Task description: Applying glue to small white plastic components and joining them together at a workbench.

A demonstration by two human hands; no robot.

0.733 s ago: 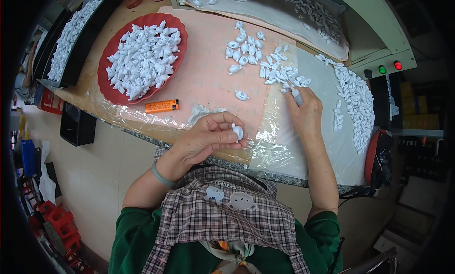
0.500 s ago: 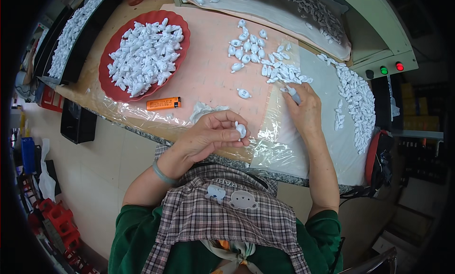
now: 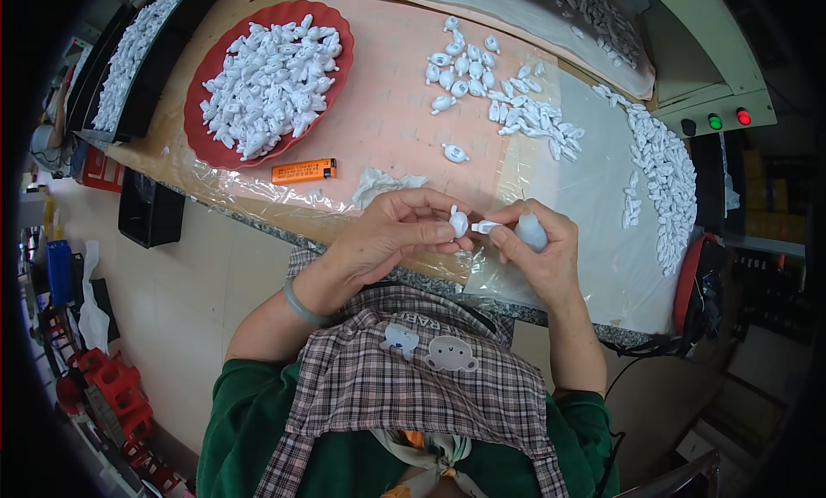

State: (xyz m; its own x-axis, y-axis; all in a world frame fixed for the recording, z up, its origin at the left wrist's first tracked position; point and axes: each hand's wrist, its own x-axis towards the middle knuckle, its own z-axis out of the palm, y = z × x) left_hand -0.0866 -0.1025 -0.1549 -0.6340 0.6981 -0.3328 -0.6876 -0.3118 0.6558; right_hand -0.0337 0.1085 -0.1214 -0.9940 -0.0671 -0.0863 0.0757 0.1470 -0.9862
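Note:
My left hand [image 3: 397, 231] is closed, pinching a small round white plastic piece [image 3: 459, 223] between thumb and fingers. Close beside it, my right hand [image 3: 544, 250] pinches a slim white plastic piece [image 3: 486, 228] at thumb and fingertip. That same hand also keeps a small translucent squeeze bottle [image 3: 532, 232] against its fingers. The two white pieces are very near each other; whether they touch I cannot tell. Beyond the hands lie a group of round white pieces [image 3: 462, 66] and a cluster of slim white pieces [image 3: 538, 119]. One round piece [image 3: 455, 154] lies apart.
A red scalloped plate [image 3: 200, 142] heaped with white pieces stands at the left, near an orange lighter [image 3: 304, 171]. Crumpled tissue [image 3: 385, 185] lies beyond my left hand. More slim pieces [image 3: 667, 184] spread along the right. A green metal cabinet [image 3: 731, 109] with indicator lights borders the back right.
My right hand has come back from the slim-piece cluster toward my left hand, bringing one slim white piece and the bottle. My left hand still holds its round piece. The view has shifted slightly.

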